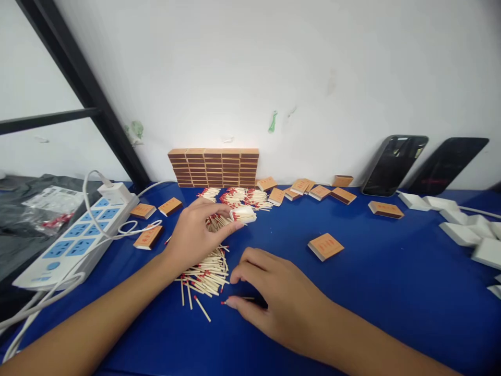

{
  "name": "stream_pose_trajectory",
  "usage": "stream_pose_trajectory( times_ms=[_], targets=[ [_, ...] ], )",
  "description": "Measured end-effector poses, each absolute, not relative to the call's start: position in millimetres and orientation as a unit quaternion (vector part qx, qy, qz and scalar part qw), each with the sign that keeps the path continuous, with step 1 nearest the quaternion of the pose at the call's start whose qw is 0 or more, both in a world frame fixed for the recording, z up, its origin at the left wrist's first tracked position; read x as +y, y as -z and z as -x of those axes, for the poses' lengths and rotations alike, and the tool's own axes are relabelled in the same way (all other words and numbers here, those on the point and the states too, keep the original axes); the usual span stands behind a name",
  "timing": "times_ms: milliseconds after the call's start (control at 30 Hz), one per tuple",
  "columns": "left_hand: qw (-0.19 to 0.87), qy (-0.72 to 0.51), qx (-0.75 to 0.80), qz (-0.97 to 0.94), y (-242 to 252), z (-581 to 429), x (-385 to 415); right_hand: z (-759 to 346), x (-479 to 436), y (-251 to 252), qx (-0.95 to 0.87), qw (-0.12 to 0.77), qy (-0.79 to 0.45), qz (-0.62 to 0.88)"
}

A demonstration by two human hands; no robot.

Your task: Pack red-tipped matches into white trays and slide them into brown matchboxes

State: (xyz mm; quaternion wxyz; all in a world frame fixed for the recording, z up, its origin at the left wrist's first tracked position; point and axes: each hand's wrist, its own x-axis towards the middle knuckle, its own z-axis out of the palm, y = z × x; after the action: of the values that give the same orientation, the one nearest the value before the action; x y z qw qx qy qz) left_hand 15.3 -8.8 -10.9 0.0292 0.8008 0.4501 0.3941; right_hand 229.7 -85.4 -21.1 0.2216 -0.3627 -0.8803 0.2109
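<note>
My left hand (195,230) holds a small white matchbox tray (243,213) filled with matches, pinched at the fingertips above a loose pile of red-tipped matches (205,274) on the blue table (371,271). My right hand (274,297) rests on the table right of the pile, its thumb and fingers pinched on a single match (235,301). More matches (240,197) lie in heaps further back. One orange matchbox (325,246) lies alone to the right.
A stacked wall of matchboxes (214,168) stands against the white wall. Loose orange boxes (305,190) are scattered nearby. A white power strip (74,243) with cables lies at left. Two dark phones (393,164) lean at right, near white trays (462,232).
</note>
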Motion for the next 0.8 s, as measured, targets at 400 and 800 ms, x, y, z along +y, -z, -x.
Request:
stream_pose_trajectory(
  times_ms=[400,800],
  targets=[
    [0.046,-0.380,0.435,-0.815,7,-13,-5,-239,-71,3,-0.867,0.152,-0.274,0.388],
    [0.063,-0.395,0.341,-0.851,10,-16,-12,-267,-38,0,-0.831,0.352,-0.117,0.414]
  ],
)
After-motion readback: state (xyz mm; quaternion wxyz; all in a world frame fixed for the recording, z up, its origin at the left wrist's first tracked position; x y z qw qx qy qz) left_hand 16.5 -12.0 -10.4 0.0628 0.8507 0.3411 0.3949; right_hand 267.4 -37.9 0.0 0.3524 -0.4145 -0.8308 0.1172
